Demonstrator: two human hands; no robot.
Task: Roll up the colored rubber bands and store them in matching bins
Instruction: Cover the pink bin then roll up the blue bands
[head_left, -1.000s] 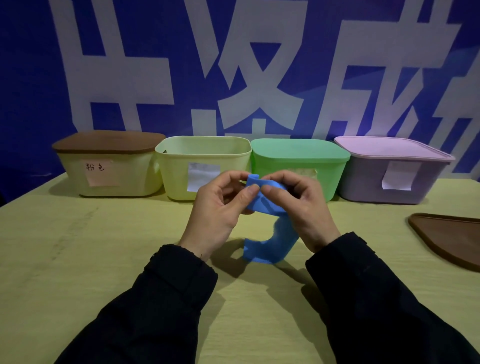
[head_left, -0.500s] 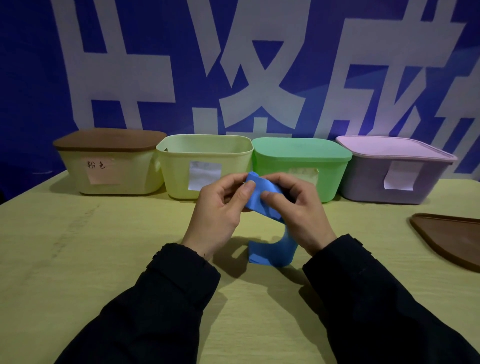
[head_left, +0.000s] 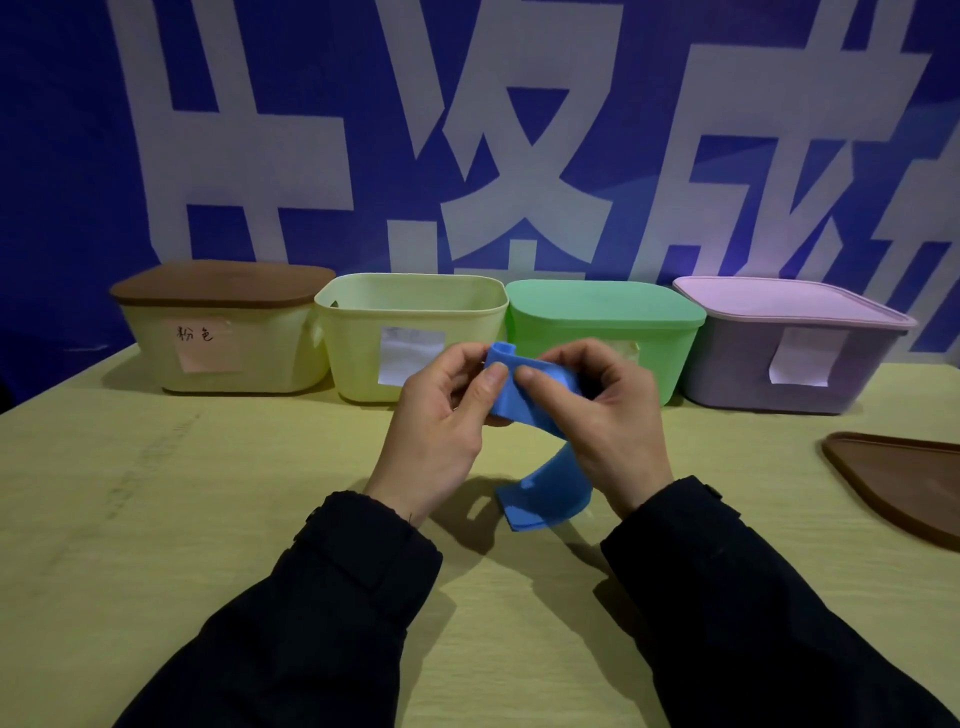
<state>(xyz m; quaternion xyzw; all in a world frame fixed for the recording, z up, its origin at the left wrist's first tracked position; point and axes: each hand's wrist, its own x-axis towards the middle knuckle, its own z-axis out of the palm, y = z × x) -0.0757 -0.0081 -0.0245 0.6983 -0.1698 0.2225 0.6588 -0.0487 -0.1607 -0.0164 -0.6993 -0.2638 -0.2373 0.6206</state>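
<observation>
Blue band (head_left: 540, 410) is being rolled, early stage: only a small coil is formed at its top end, the tail (head_left: 545, 499) is hanging down to the table (head_left: 156, 519). Band is being pinched by both hands at 12 o'clock, just above the tabletop: left hand (head_left: 441, 421) thumb on the coil, right hand (head_left: 608, 415) fingers curled round the strip. Nothing is seen stored yet; binning is still pending. One loose brown lid (head_left: 904, 483) is lying at 2 o'clock. Far row, four bins: brown-lidded cream bin (head_left: 223, 332), open yellow bin (head_left: 410, 332), green lidded bin (head_left: 608, 322), purple lidded bin (head_left: 789, 343). Count: one band, four bins, two hands.
</observation>
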